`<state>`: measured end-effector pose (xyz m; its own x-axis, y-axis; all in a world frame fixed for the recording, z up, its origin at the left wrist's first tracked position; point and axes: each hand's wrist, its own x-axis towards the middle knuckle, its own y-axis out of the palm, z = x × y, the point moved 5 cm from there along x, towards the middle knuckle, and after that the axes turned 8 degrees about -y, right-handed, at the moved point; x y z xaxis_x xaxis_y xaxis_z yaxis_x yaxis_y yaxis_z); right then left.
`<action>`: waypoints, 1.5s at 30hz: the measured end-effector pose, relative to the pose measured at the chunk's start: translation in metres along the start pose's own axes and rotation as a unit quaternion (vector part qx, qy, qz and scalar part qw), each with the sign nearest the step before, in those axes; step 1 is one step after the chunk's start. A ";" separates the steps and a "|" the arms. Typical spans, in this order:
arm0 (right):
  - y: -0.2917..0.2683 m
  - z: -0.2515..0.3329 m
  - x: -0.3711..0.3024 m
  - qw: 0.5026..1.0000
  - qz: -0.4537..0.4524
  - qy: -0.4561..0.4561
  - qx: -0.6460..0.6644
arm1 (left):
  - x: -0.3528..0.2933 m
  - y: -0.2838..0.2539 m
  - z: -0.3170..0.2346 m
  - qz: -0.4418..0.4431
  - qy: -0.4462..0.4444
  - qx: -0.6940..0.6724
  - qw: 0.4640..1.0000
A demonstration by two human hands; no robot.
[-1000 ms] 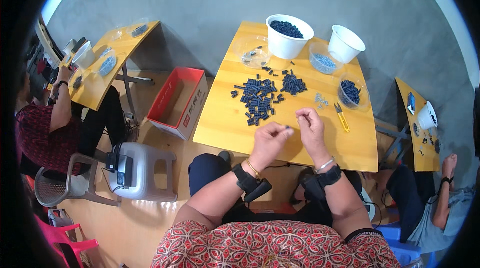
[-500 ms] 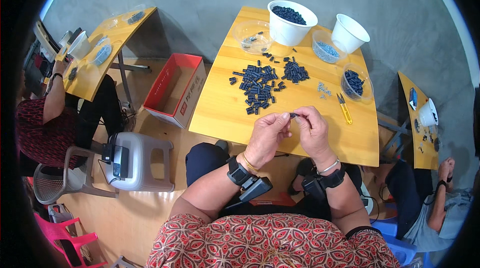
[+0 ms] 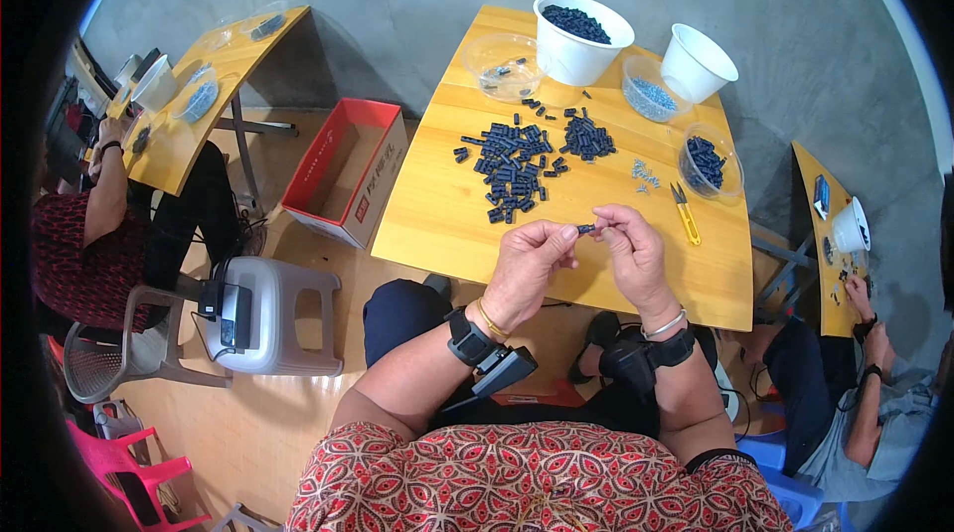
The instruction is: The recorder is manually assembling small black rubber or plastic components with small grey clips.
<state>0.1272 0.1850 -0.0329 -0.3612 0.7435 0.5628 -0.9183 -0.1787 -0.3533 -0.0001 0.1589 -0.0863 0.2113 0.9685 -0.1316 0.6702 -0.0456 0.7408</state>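
Over the table's near edge, my left hand (image 3: 532, 262) pinches a small black plastic piece (image 3: 585, 229) between thumb and forefinger. My right hand (image 3: 633, 256) is at the piece's right end with its fingers curled in; whatever lies between its fingertips is too small to make out. Just beyond my hands, a large heap of black plastic pieces (image 3: 513, 166) spreads over the wooden table (image 3: 437, 224). To its right are a smaller heap of black pieces (image 3: 587, 138) and a few small silvery parts (image 3: 644, 174). Yellow-handled thread snips (image 3: 686, 215) lie to the right of my hands.
Along the far side stand a white tub (image 3: 584, 53) of black pieces, a white bucket (image 3: 700, 65), and clear bowls holding silvery parts (image 3: 653, 95), black pieces (image 3: 707, 160) and a few pieces (image 3: 502, 70). A red-lined box (image 3: 343, 169) sits left. Other people work at side tables.
My right hand has shifted slightly right and its fingers have lifted a little, so more of the black piece shows. My left hand keeps its pinch.
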 end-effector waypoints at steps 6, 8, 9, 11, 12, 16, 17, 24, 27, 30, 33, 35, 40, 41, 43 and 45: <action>-0.005 -0.002 -0.002 1.000 -0.007 0.005 -0.001 | 0.000 0.000 -0.001 -0.022 0.036 0.050 0.998; -0.002 -0.002 -0.002 1.000 -0.009 0.010 0.006 | -0.001 0.000 -0.001 -0.031 0.047 0.075 0.996; -0.002 -0.001 -0.002 1.000 -0.010 0.010 0.007 | -0.001 0.000 -0.001 -0.031 0.046 0.075 0.996; 0.000 0.002 0.000 1.000 0.007 -0.007 -0.022 | -0.001 0.000 -0.002 -0.040 0.053 0.082 0.994; 0.000 0.003 0.000 1.000 0.007 -0.007 -0.022 | -0.001 0.000 -0.001 -0.039 0.052 0.082 0.994; 0.000 0.006 0.001 0.999 0.009 -0.013 -0.044 | -0.002 0.002 -0.002 -0.032 0.054 0.086 0.994; 0.001 0.007 0.002 0.999 0.008 -0.016 -0.047 | -0.003 0.002 -0.002 -0.033 0.053 0.085 0.994; 0.003 0.008 0.003 0.998 0.017 -0.030 -0.058 | -0.001 0.000 0.006 0.007 -0.028 -0.026 0.999; 0.003 0.009 0.004 0.998 0.025 -0.034 -0.056 | -0.002 0.001 0.007 0.023 -0.049 -0.062 0.997; 0.002 0.007 0.004 0.999 0.032 -0.025 -0.033 | -0.002 0.002 0.006 0.025 -0.043 -0.067 0.996; 0.000 0.001 0.001 1.000 0.023 0.006 0.004 | -0.002 0.002 0.004 0.008 -0.019 -0.036 0.999; -0.003 -0.003 0.000 0.999 0.016 0.036 0.022 | -0.003 0.003 0.002 -0.024 0.000 0.012 1.000; 0.001 -0.005 -0.001 0.997 0.023 0.047 0.054 | -0.004 0.001 0.001 -0.028 0.025 0.041 0.998; 0.001 -0.007 -0.001 0.997 0.028 0.047 0.056 | -0.003 0.001 0.001 -0.031 0.027 0.047 0.998; 0.002 -0.005 -0.001 0.996 0.024 0.058 0.060 | -0.003 0.002 0.001 -0.032 0.022 0.045 0.998; 0.004 -0.006 -0.001 0.995 0.020 0.069 0.064 | -0.003 0.002 0.001 -0.032 0.017 0.044 0.998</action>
<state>0.1252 0.1876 -0.0397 -0.3810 0.8135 0.4393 -0.9197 -0.2847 -0.2705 0.0012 0.1555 -0.0856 0.1423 0.9780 -0.1527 0.7413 -0.0031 0.6712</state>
